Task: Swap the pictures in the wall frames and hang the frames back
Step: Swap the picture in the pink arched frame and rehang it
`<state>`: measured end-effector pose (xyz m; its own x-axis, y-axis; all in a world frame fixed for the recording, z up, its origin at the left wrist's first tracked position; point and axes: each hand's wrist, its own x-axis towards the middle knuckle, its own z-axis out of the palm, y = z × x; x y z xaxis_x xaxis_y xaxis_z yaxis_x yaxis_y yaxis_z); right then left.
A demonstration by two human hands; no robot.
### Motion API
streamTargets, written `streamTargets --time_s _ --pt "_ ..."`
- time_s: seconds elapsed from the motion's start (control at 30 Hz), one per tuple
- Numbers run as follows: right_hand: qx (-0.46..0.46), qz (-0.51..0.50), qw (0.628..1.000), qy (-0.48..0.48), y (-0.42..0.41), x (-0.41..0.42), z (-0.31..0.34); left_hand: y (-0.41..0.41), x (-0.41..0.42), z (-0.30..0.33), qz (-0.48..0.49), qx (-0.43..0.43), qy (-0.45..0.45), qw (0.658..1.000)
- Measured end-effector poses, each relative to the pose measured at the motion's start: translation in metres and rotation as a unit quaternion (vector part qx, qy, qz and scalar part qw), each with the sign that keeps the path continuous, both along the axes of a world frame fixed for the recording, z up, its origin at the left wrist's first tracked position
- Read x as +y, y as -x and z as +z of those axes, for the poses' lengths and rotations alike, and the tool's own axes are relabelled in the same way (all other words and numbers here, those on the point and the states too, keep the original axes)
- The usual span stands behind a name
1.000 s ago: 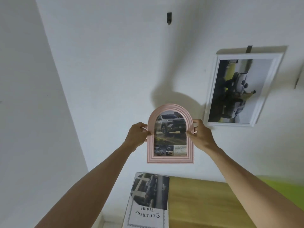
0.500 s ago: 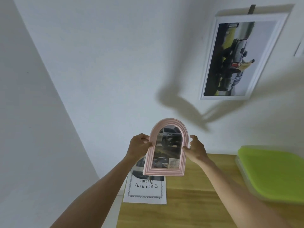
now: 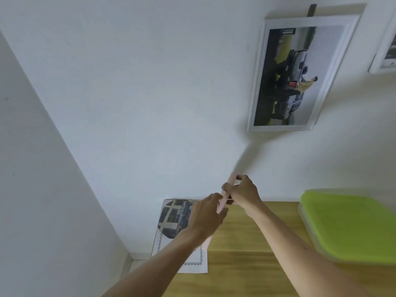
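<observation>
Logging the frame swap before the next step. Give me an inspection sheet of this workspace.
Surface: wooden table against a white wall.
Job's things: pink arched frame, seen edge-on and blurred, held above the table; white frame with a car picture hanging on the wall; printed sheet at the table's left edge.
Clutter: green-lidded container.
Grippers: left hand and right hand both grip the pink frame.
Cables: nothing seen.
Surroundings: another frame, cut off at right.

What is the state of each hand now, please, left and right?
Left hand: holds the lower part of the pink frame, which shows edge-on.
Right hand: fingers curled round the pink frame near its upper part.
</observation>
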<state>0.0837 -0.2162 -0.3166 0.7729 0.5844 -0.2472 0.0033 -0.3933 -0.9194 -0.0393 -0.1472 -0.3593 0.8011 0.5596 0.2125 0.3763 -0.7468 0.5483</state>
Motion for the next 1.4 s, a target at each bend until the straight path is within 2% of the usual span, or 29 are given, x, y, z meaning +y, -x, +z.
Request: streamTargets --time_s 0.1,0.2,0.33,0.4,0.47,0.63,0.73,0.8,0.87,1.1,1.23,1.4 --pt "0.022 0.012 1.000 0.008 -0.022 -0.015 0.002 -0.015 -0.008 -0.002 -0.047 0.038 -0.044 0.997" --pt "0.043 0.054 0.998 0.008 -0.045 -0.034 0.007 -0.022 -0.002 -0.007 -0.072 0.030 0.016 0.997" --pt "0.069 0.121 0.990 0.002 -0.079 -0.051 0.008 -0.028 0.022 -0.017 0.004 0.020 0.044 0.999" --pt "0.077 0.158 0.984 0.000 -0.091 -0.056 0.009 -0.031 0.029 -0.015 0.051 0.050 0.096 0.993" --pt "0.089 0.188 0.978 -0.003 -0.103 -0.057 0.008 -0.032 0.035 -0.014 0.080 0.068 0.185 0.977" --pt "0.124 0.227 0.966 -0.011 -0.121 -0.056 -0.007 -0.024 0.037 -0.018 0.117 -0.003 0.292 0.949" --pt "0.071 0.198 0.978 0.000 -0.128 -0.051 -0.018 -0.017 0.037 -0.016 0.104 -0.056 0.353 0.928" --pt "0.004 0.176 0.984 0.016 -0.129 -0.048 -0.028 -0.014 0.039 -0.016 0.090 -0.079 0.424 0.897" --pt "-0.063 0.180 0.981 0.042 -0.127 -0.045 -0.038 -0.015 0.038 -0.016 0.091 -0.088 0.449 0.884" --pt "-0.285 0.250 0.917 0.122 -0.107 -0.039 -0.053 -0.016 0.034 -0.026 0.097 -0.097 0.440 0.887" --pt "-0.319 0.272 0.895 0.150 -0.103 -0.033 -0.055 -0.016 0.036 -0.028 0.106 -0.094 0.430 0.891" --pt "-0.271 0.267 0.909 0.173 -0.094 -0.019 -0.054 -0.015 0.035 -0.028 0.132 -0.101 0.427 0.889"
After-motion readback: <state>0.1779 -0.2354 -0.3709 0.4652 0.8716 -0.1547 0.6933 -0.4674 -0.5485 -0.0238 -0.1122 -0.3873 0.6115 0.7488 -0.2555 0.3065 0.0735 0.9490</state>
